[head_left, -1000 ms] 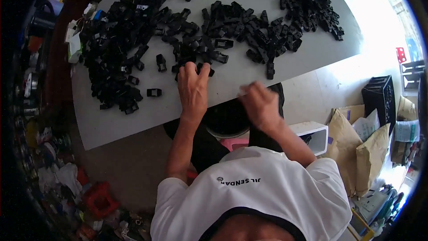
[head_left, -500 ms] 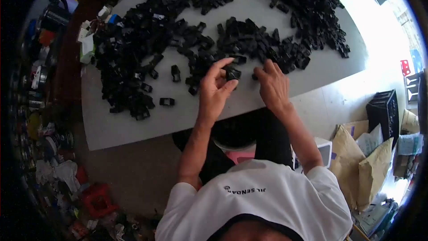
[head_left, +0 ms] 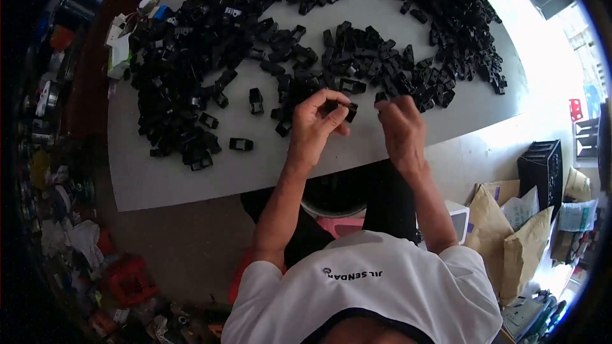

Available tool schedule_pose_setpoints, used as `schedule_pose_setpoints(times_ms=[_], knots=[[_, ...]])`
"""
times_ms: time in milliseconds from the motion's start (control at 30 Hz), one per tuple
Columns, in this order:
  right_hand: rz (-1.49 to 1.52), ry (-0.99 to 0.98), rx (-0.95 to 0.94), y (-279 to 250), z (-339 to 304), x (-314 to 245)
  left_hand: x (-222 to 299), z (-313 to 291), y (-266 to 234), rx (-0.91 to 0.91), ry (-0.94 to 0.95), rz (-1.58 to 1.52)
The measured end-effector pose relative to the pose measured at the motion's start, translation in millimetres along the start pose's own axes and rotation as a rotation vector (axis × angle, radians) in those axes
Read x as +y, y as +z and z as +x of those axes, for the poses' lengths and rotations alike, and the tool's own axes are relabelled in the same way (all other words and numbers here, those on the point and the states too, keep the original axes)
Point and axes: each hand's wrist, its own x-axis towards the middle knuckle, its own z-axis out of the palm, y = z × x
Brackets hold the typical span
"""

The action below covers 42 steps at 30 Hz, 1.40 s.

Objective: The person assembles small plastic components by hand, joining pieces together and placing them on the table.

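Observation:
My left hand (head_left: pixel 313 129) is closed around a black plastic housing (head_left: pixel 350 112), its thumb and fingers pinching the part above the table's near edge. A short distance to the right, my right hand (head_left: pixel 404 129) has its fingers bent together. At its fingertips shows a small black plastic piece (head_left: pixel 380 97), mostly hidden by the fingers. Another black housing (head_left: pixel 352 86) lies just beyond my left fingers, at the front of a loose heap (head_left: pixel 366 51) of similar parts. Two single housings, one upright in view (head_left: pixel 256 101) and one lying sideways (head_left: pixel 241 144), rest left of my left hand.
The pale table (head_left: pixel 153 181) carries a large black heap (head_left: pixel 191 57) at left and another pile (head_left: pixel 446 13) at far right. Small boxes (head_left: pixel 119 51) stand at its left edge. On the floor are brown paper packages (head_left: pixel 526 248), a black crate (head_left: pixel 540 169) and a red plastic stool (head_left: pixel 131 280).
My right hand has drawn slightly right, away from my left, with the small piece at its fingertips. My left hand has turned the housing, its fingers now curled further over it.

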Motion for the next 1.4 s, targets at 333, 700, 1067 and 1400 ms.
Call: schedule_pose_setpoints(times_ms=[333,700,1067,1400], knots=[[0.394,-0.027,-0.1,-6.7,18.2,-34.6,0.6,-4.6,-12.2,-0.174,-0.114,-0.012],[0.432,-0.052,-0.111,-2.4,12.5,-29.8,-1.7,-7.7,-8.0,-0.195,-0.059,0.055],[0.69,0.388,-0.308,-9.4,-13.3,-40.3,1.6,-25.7,1.0,-0.198,-0.027,-0.044],[0.398,0.139,-0.174,-8.5,-69.3,-38.2,11.4,-12.8,-9.9,-0.282,0.335,0.651]])
